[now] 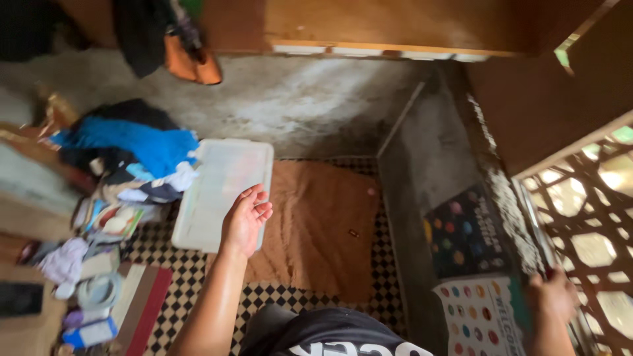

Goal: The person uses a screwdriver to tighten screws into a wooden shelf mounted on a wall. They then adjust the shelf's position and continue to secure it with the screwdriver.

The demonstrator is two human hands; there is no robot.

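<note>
Right now the left hand (pixel 246 221) rests open, palm up, against the clear lid (pixel 223 193) over the brown mat (pixel 323 224); the right hand (pixel 552 296) grips a dotted board (pixel 481 316) (at the wall), so lifting the lid calls for closing fingers

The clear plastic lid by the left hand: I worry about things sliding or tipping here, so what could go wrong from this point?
1. The left hand lies open on the clear plastic lid with no grip, so the lid could slide across the brown mat.
2. The right hand holds only the edge of the dotted posters leaning on the wall; they may bend or topple.
</note>
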